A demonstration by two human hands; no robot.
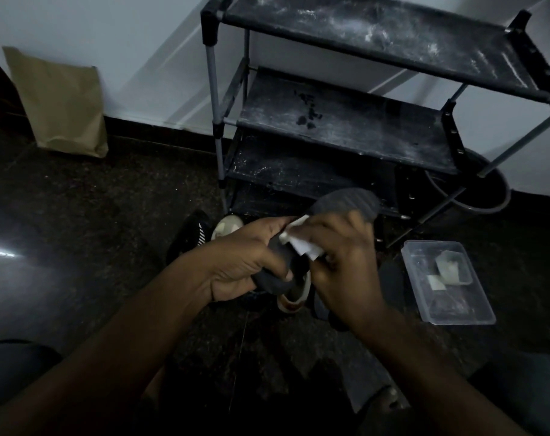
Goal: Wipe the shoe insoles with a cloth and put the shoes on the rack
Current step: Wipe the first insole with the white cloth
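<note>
The left hand [245, 262] curls tight around one end of the dark insole [346, 201]. The right hand [346, 256] pinches a white cloth [302, 245] against it. A shoe [294, 298] sits on the floor [110, 231] just below, in front of the dusty rack [346, 133].

Dim, underexposed; floor [3, 250] glare at left; wide-angle edge distortion

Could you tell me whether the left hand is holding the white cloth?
No, the right hand holds the white cloth against the dark insole, which the left hand grips.
</note>
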